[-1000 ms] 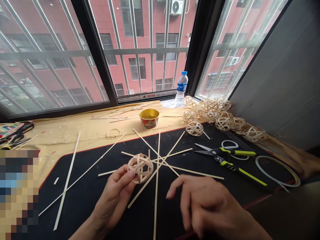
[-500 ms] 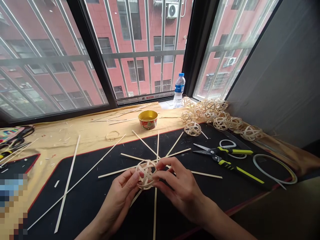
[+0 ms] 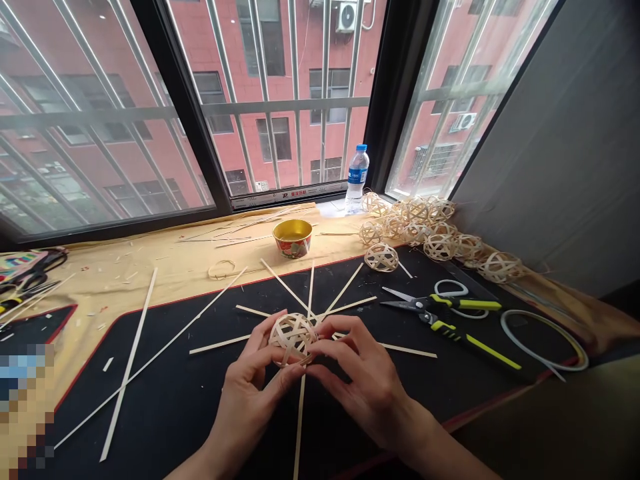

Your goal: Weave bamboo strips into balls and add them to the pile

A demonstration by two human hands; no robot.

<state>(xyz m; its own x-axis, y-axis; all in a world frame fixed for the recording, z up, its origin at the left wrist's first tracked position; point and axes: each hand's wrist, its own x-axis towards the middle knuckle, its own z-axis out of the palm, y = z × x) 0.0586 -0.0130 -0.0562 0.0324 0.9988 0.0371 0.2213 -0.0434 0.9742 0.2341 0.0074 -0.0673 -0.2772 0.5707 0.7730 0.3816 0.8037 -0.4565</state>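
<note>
A small openwork ball woven from pale bamboo strips is held up over the black mat. My left hand is closed round its left side and underside, thumb below. At its right side the fingers of my right hand pinch the ball's edge; what exactly lies between the fingertips is hidden. Beneath the ball, several flat strips cross in a star on the mat, their centre covered by the ball and hands.
Scissors with yellow-green handles and a coiled pale strip lie on the right. Finished woven balls are heaped by the wall. A gold-lined bowl and a water bottle stand behind. Two loose strips cross at left.
The ball has been turned in my hands. My left thumb has shifted from its upper left side to underneath. My right hand keeps its pinch at the right side.
</note>
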